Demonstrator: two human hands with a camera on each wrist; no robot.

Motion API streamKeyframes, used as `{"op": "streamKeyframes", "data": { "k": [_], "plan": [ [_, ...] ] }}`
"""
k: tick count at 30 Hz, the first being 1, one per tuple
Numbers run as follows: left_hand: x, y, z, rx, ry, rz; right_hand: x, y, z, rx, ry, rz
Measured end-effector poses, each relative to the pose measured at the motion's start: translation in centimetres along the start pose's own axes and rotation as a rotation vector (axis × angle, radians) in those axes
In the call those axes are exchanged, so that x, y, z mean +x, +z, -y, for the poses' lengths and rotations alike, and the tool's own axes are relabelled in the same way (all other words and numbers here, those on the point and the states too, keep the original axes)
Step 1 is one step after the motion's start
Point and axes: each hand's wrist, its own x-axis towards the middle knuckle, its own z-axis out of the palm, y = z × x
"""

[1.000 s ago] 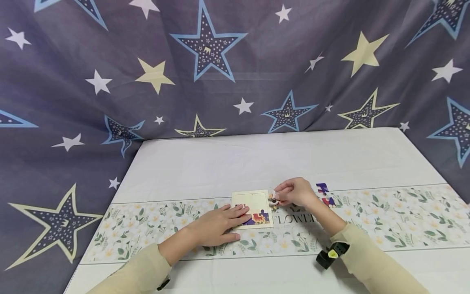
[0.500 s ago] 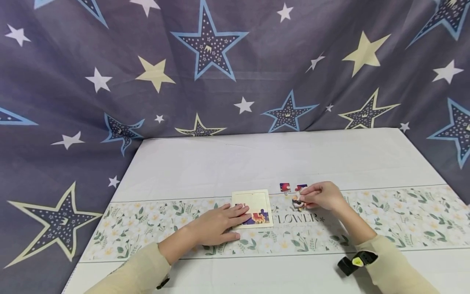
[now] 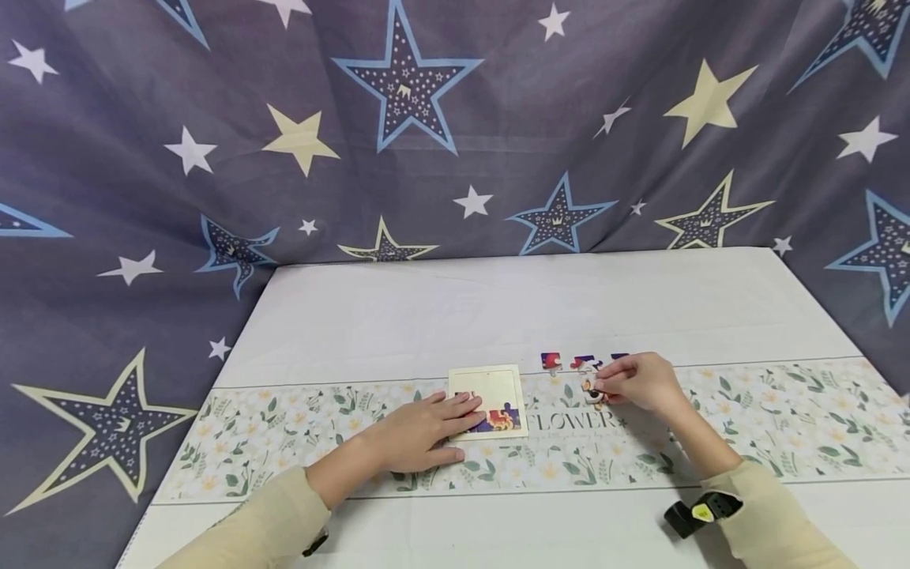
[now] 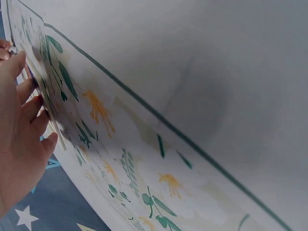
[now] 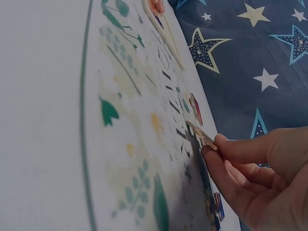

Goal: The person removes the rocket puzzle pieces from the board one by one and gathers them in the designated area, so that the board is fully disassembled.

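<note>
My left hand lies flat with its fingers over the left side of a small cream puzzle tray. Joined purple, red and yellow jigsaw pieces fill the tray's lower part; some are hidden under the fingers. To the right of the tray, my right hand pinches a jigsaw piece between thumb and fingertips. In the right wrist view that piece is tilted, its lower end close over the cloth. Loose jigsaw pieces in red and purple lie just beyond, with another purple piece partly behind my right hand.
A white cloth with a flowered band covers the table. Printed lettering runs right of the tray. A dark curtain with stars hangs behind the table and along its sides.
My right hand has carried the pinched jigsaw piece from the tray's right edge farther right, beside the loose pieces, uncovering some of them. My left hand has stayed on the tray.
</note>
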Motion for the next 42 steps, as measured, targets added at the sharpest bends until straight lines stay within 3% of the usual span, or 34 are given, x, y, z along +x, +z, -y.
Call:
{"op": "streamKeyframes", "data": {
  "k": [12,27,34,42],
  "plan": [
    [-0.1,0.1,0.1,0.01,0.002,-0.012,-0.4,0.6,0.5,-0.234,-0.103,-0.09],
    [-0.1,0.1,-0.1,0.009,0.0,-0.016,-0.6,0.6,0.7,-0.292,-0.12,-0.132],
    [0.1,0.1,-0.1,-0.004,-0.028,0.014,-0.3,0.4,1.6,-0.33,-0.197,-0.166],
    [0.1,0.1,-0.2,-0.022,-0.038,0.018,0.3,3.3,4.2,-0.274,-0.268,-0.064]
  ]
}}
